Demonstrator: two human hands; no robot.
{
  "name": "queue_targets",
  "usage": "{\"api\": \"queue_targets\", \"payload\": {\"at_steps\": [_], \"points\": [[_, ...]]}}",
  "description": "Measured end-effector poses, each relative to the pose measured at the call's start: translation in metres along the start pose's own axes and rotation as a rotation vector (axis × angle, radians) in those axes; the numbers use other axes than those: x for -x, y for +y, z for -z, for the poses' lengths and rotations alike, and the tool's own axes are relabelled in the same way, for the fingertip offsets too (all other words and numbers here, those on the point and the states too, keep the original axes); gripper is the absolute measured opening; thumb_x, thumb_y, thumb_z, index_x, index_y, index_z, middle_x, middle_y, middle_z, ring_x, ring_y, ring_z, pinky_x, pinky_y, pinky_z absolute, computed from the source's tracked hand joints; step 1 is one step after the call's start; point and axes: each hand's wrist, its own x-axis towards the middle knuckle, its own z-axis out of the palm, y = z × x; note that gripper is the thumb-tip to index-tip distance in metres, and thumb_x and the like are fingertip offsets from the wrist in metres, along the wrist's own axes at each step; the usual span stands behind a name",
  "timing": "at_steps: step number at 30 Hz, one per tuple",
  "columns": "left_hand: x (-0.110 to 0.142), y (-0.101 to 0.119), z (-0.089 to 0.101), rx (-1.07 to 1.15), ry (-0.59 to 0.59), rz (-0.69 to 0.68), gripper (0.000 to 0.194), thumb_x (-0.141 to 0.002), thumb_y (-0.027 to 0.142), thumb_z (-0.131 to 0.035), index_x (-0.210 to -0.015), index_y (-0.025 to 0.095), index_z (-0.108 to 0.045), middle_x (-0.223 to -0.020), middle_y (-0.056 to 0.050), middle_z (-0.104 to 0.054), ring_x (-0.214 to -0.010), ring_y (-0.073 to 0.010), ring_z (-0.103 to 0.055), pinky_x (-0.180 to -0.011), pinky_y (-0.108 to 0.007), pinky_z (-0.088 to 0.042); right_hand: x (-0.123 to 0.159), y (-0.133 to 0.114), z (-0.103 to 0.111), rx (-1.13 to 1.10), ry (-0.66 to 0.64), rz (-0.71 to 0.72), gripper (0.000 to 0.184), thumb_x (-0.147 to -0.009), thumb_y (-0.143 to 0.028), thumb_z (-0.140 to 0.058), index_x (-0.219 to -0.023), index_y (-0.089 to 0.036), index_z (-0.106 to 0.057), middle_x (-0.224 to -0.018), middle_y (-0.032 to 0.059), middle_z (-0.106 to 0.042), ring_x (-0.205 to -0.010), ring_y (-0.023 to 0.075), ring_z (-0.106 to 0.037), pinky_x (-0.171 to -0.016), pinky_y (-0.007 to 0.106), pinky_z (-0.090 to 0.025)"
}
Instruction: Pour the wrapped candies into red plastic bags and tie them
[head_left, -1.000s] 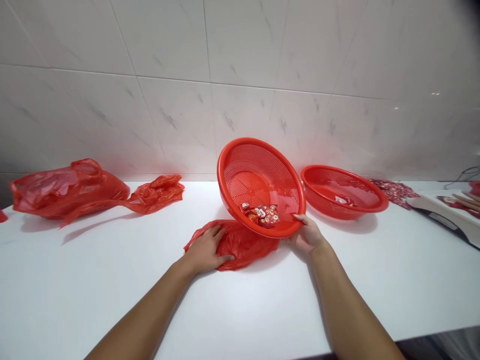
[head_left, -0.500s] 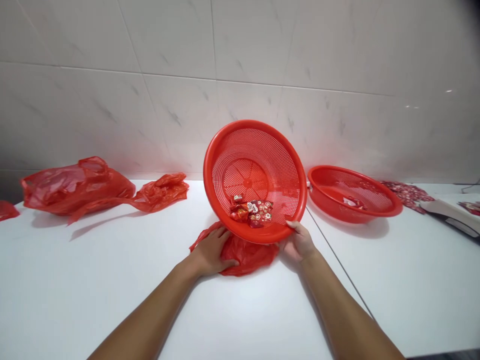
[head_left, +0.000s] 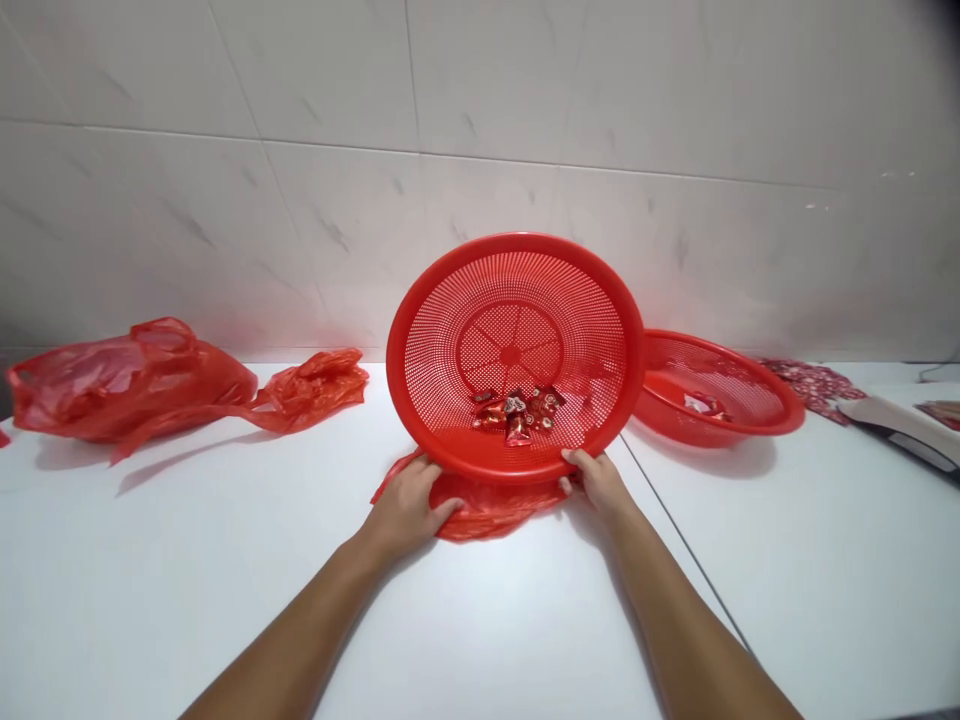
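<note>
A red plastic colander (head_left: 517, 467) is tilted up on its edge, its inside facing me. Several small red wrapped candies (head_left: 517, 415) lie low inside it. My right hand (head_left: 598, 485) grips its lower right rim, thumb on the inner side. Beneath the colander, a crumpled red plastic bag (head_left: 487, 520) rests on the table. My left hand (head_left: 405, 508) lies on the bag's left side, thumb stretched away from the fingers. The tips of those fingers are hidden under the colander's rim.
A second red colander (head_left: 720, 432) with a few packets in it stands at right on the white table (head_left: 480, 620). Left are a red plastic bag (head_left: 150, 385) and a crumpled one (head_left: 319, 390). Red patterned packets (head_left: 814, 385) lie far right. A tiled wall (head_left: 480, 180) closes the back.
The colander has swung to face me more squarely and shifted slightly right, now overlapping the second colander in view. The candies inside have slid towards the middle of its lower side.
</note>
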Motion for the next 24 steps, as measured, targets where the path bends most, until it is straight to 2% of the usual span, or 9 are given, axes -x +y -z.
{"api": "queue_targets", "payload": {"at_steps": [3,8,11,15,16,19,21,23,24], "points": [[-0.001,-0.001,0.002,-0.005,0.046,-0.087,0.018,-0.097,0.036,-0.062,-0.106,0.024,-0.073,-0.115,-0.006,-0.076,-0.108,-0.0263,-0.072,-0.097,-0.046,-0.059,0.000,0.001,-0.001,0.024,0.000,0.013,0.030,-0.074,-0.041,-0.075,-0.063,-0.021,-0.055,-0.043,-0.0012,-0.051,-0.040,0.0116,-0.043,-0.043,0.025,-0.039],[-0.002,-0.001,0.006,-0.046,0.080,-0.133,0.029,-0.103,0.034,-0.053,-0.089,0.024,-0.076,-0.106,-0.005,-0.079,-0.099,-0.0238,-0.074,-0.091,-0.043,-0.061,-0.003,0.004,0.004,0.065,0.013,0.050,0.028,-0.077,-0.039,-0.072,-0.062,-0.022,-0.055,-0.044,-0.0006,-0.052,-0.041,0.0132,-0.046,-0.045,0.026,-0.042],[-0.001,0.000,0.012,-0.030,0.088,-0.181,0.024,-0.104,0.031,-0.053,-0.101,0.026,-0.076,-0.110,-0.003,-0.080,-0.108,-0.0236,-0.074,-0.101,-0.045,-0.058,-0.005,0.007,0.008,0.106,0.052,0.081,0.032,-0.080,-0.035,-0.071,-0.056,-0.023,-0.053,-0.043,0.0009,-0.052,-0.041,0.0150,-0.048,-0.043,0.028,-0.042],[0.003,0.005,0.021,-0.048,-0.018,-0.205,0.020,-0.100,0.034,-0.059,-0.109,0.028,-0.076,-0.116,-0.003,-0.079,-0.123,-0.0258,-0.069,-0.112,-0.048,-0.052,-0.010,0.015,0.015,0.144,0.143,0.129,0.035,-0.079,-0.029,-0.074,-0.053,-0.024,-0.051,-0.043,0.0004,-0.053,-0.040,0.0147,-0.047,-0.042,0.029,-0.039],[0.004,0.006,0.023,-0.064,-0.037,-0.183,0.022,-0.096,0.038,-0.064,-0.113,0.028,-0.075,-0.120,-0.003,-0.078,-0.129,-0.0284,-0.066,-0.114,-0.050,-0.051,-0.011,0.017,0.017,0.149,0.159,0.138,0.034,-0.079,-0.028,-0.074,-0.053,-0.025,-0.052,-0.043,-0.0002,-0.053,-0.041,0.0147,-0.047,-0.043,0.029,-0.039],[0.005,0.007,0.027,-0.081,-0.105,-0.151,0.055,-0.082,0.043,-0.079,-0.134,0.031,-0.069,-0.139,-0.004,-0.071,-0.146,-0.0353,-0.051,-0.122,-0.059,-0.041,-0.013,0.022,0.021,0.166,0.188,0.139,0.031,-0.080,-0.027,-0.073,-0.055,-0.025,-0.055,-0.045,-0.0007,-0.055,-0.044,0.0156,-0.048,-0.044,0.029,-0.039],[0.004,0.004,0.027,-0.080,-0.133,-0.166,0.049,-0.083,0.036,-0.076,-0.132,0.033,-0.072,-0.146,-0.003,-0.067,-0.149,-0.0345,-0.048,-0.126,-0.060,-0.036,-0.014,0.024,0.023,0.177,0.206,0.132,0.030,-0.079,-0.026,-0.073,-0.054,-0.025,-0.057,-0.046,-0.0008,-0.055,-0.044,0.0160,-0.049,-0.044,0.030,-0.039],[0.003,0.000,0.024,-0.080,-0.110,-0.180,0.028,-0.092,0.028,-0.065,-0.116,0.032,-0.078,-0.146,-0.002,-0.066,-0.145,-0.0314,-0.052,-0.126,-0.059,-0.038,-0.014,0.025,0.024,0.181,0.216,0.131,0.027,-0.078,-0.026,-0.074,-0.055,-0.024,-0.059,-0.048,-0.0009,-0.058,-0.047,0.0161,-0.050,-0.045,0.030,-0.040],[0.002,-0.002,0.021,-0.076,-0.081,-0.178,0.025,-0.095,0.025,-0.059,-0.108,0.031,-0.080,-0.144,-0.003,-0.068,-0.142,-0.0302,-0.056,-0.123,-0.058,-0.041,-0.013,0.025,0.024,0.179,0.215,0.135,0.024,-0.077,-0.026,-0.074,-0.056,-0.024,-0.062,-0.050,-0.0011,-0.060,-0.048,0.0163,-0.052,-0.046,0.029,-0.041]]}}
